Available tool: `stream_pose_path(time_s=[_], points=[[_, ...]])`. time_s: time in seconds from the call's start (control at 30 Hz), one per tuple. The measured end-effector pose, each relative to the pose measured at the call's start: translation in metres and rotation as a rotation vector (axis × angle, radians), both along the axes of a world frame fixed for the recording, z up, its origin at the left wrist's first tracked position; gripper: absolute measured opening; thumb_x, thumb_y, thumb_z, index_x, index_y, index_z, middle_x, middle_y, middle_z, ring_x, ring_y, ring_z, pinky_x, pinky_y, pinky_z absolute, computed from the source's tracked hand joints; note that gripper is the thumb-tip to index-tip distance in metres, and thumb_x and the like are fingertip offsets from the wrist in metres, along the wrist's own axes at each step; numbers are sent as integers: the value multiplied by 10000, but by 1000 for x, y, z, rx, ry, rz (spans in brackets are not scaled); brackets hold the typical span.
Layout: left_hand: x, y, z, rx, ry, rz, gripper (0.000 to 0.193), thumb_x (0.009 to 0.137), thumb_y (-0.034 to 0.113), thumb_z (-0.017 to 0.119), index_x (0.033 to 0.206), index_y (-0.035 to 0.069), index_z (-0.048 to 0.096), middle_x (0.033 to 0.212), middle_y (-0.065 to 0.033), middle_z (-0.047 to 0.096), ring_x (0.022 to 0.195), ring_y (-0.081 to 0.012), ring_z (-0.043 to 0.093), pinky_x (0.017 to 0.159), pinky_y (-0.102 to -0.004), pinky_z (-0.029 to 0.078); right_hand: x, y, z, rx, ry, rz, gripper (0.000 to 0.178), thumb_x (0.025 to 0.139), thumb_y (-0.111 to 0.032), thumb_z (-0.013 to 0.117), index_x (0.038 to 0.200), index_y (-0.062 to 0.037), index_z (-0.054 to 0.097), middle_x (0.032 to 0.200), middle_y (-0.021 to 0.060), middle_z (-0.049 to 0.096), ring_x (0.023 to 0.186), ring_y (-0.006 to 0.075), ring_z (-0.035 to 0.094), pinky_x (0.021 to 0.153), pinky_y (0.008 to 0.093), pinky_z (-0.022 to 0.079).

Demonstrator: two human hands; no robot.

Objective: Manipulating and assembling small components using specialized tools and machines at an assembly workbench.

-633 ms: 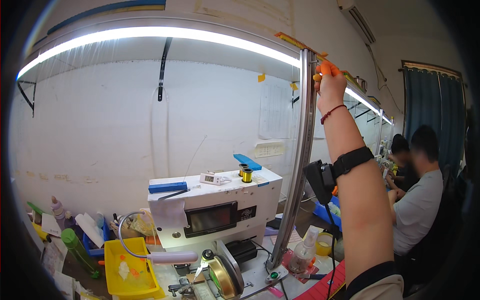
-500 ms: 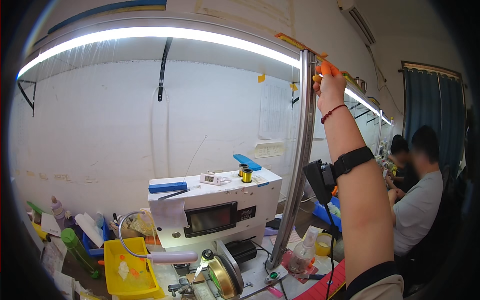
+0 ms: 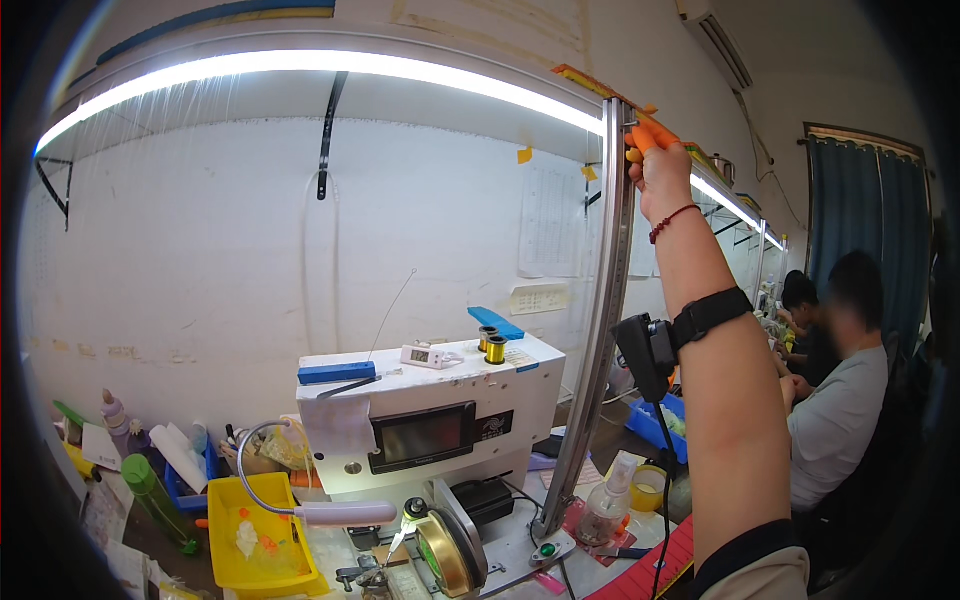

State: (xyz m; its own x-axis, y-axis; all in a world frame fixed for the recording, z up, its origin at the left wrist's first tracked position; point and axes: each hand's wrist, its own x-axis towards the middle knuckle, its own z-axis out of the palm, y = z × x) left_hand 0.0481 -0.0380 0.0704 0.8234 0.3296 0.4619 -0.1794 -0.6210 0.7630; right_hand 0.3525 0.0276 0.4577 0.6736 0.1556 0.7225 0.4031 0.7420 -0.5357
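Note:
My right hand (image 3: 663, 170) is raised high at the upper right, beside the top of an upright aluminium post (image 3: 600, 300). Orange finger covers (image 3: 655, 133) sit on some fingers, and a yellowish one shows lower down. The fingers are bent together against the post near a small metal pin (image 3: 631, 124); what they grip, if anything, is hidden. A dark red bead bracelet (image 3: 673, 224) circles the wrist, and a black strap (image 3: 712, 318) with a small black device is on the forearm. My left hand is outside the picture.
Below stands a white machine (image 3: 540, 390) with a dark screen, carrying yellow wire spools (image 3: 494, 350). A yellow tray (image 3: 225, 540), green bottle (image 3: 150, 490) and clear spray bottle (image 3: 605, 510) are around it. Two people sit at the right, one in a grey shirt (image 3: 850, 400).
My right hand stays at the top of the post; its fingers and wrist have shifted slightly. The view has moved a little. The machine and the things on the bench look the same.

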Motion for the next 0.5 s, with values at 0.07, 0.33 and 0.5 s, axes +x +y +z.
stream_pose_path(time_s=[0.07,0.33,0.5], points=[[1,2,-1,7,1,1,166,788,110,586,932,28,592,785,-137,601,707,-281,589,595,-335,462,0,0,-3,-6,-15,7,150,815,-103,555,961,-84,588,794,19,586,586,65,487,449,167,388],[1,4,-4,31,16,-17,168,797,129,573,929,27,595,783,-138,598,705,-290,586,591,-339,459,2,6,-6,13,-63,17,181,817,-139,574,991,-90,590,798,12,586,588,52,478,454,164,390],[-3,-2,-7,42,45,-32,178,798,145,570,932,32,601,792,-147,594,706,-301,581,591,-341,458,0,-7,-13,-6,-102,46,177,819,-172,581,979,-97,569,798,4,571,560,41,432,449,143,372]])
